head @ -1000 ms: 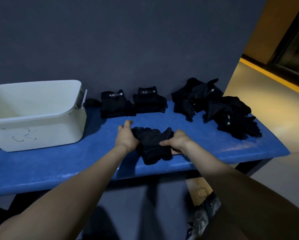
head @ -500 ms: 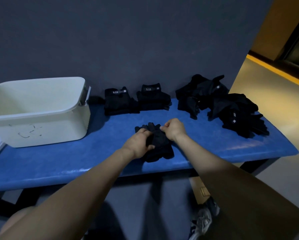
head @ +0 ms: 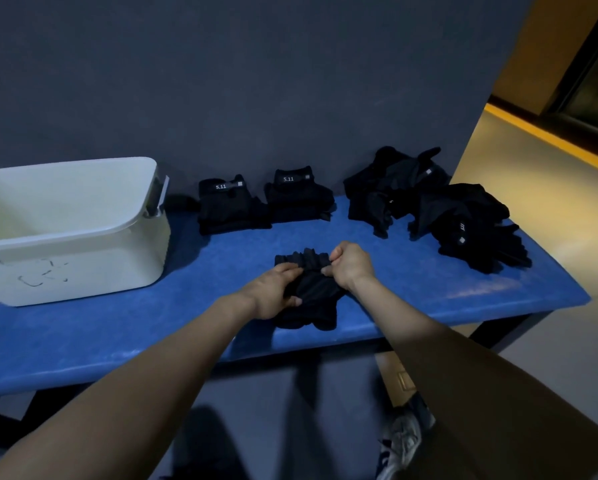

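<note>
- Left hand (head: 273, 294): the grip is closed on the black gloves (head: 314, 301). Its fingers lie curled over the left side of the bundle, and the thumb presses in from the near side.
- Right hand (head: 352, 268): the grip is narrow. Its curled fingers and thumb pinch the right far edge of the same bundle, and the knuckles are raised above the cloth.
- Black gloves: bunched between the two hands. They rest on the tabletop (head: 429, 299) near its front edge, about midway along it. The glove fingers point away from the person, towards the wall (head: 256, 98).
- Folded stacks: two neat black piles stand side by side at the back of the tabletop, against the wall. The left stack (head: 230, 207) and the right stack (head: 299, 199) each carry a label reading "5.11".
- Loose heap (head: 432, 209): unsorted black gloves lie on the right end of the tabletop, well apart from the hands.
- White tub (head: 69, 233): stands on the left end of the tabletop, open side up.
- Shoe (head: 401, 441): visible on the floor below the front edge.
</note>
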`<state>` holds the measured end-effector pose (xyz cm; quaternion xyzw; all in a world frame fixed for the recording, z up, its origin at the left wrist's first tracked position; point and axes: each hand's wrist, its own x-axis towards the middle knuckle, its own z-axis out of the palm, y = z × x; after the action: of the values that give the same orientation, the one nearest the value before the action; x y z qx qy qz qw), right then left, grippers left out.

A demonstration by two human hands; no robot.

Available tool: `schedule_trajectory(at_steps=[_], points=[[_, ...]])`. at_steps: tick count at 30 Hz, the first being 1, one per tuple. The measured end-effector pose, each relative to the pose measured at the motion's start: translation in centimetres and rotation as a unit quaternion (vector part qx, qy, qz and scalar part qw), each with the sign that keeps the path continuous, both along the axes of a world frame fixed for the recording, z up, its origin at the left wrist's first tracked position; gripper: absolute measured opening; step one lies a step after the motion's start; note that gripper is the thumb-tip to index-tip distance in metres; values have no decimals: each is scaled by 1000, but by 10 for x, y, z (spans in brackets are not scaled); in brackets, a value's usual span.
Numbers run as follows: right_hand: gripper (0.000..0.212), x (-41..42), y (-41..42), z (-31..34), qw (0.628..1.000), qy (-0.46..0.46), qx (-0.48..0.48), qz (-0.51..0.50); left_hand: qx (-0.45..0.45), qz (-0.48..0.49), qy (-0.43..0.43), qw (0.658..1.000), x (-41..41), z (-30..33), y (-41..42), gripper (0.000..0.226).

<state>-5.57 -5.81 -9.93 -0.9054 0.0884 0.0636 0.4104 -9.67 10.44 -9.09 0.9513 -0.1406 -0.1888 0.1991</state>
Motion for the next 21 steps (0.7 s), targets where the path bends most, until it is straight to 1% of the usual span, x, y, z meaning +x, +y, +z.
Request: schedule_trajectory(at_steps=[2,4,7,8,10,13,16,21], points=[[20,2,-3,3,1000,1,12,7,6,8,4,1000,0,1,-2,69],[17,5,-9,9,1000,-7,24,8,33,14,-9,999,1,5,-7,68],[10,9,-25,18,999,-38,31,-7,86,41,-101,990,9,16,-18,54],[8,12,-32,21,998,-52,27,-17,82,57,-131,986,13,21,-23,49],[6,21,-48,27,996,-81,9,-41,47,79,-157,983,26,30,-35,43],[17,39,-70,32,991,-115,-39,-56,-1,70,-162,984,53,38,-60,43],[31,57,-82,33,984,-136,-105,-52,-57,81,-140,985,82,37,-83,41],[47,79,-83,20,978,-132,-163,-14,-65,88,-112,988,116,24,-104,42]])
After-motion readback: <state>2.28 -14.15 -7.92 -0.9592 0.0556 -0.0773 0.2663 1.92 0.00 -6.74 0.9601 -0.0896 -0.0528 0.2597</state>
